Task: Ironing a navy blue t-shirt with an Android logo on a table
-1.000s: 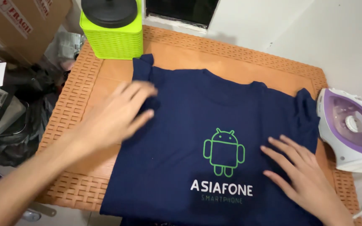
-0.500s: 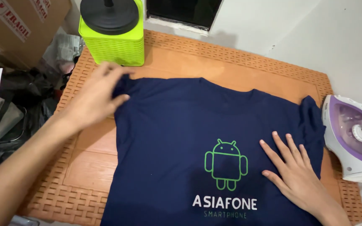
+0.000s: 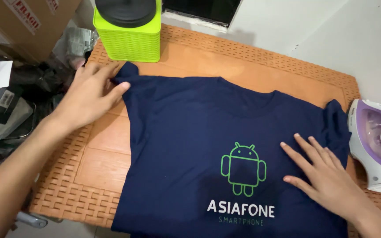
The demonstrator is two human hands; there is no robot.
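Navy T-shirt (image 3: 190, 145) lies flat, front up, on the orange woven-pattern table top (image 3: 102, 163), collar toward the far edge, hem running off the near edge out of view. Green robot outline and white lettering printed on the chest, right of centre. Left hand (image 3: 87, 94) is at the far-left part of the table, thumb and fingers pinching the left sleeve tip (image 3: 126, 72); sleeve is pulled out toward the far-left corner. Right hand (image 3: 327, 176) is flat on the shirt near the right edge, fingers spread, palm down, just right of the robot print. Right sleeve (image 3: 336, 119) bunched a bit at the right edge of the table. Lime-green basket-weave container (image 3: 131, 42) with a black lid (image 3: 126, 11) sits at the far-left corner, near the left sleeve, not touching it. White and purple iron (image 3: 378, 147) rests just off the right edge, beside the right sleeve. Cardboard box (image 3: 27, 22) and dark bags (image 3: 31, 79) are off the left edge.
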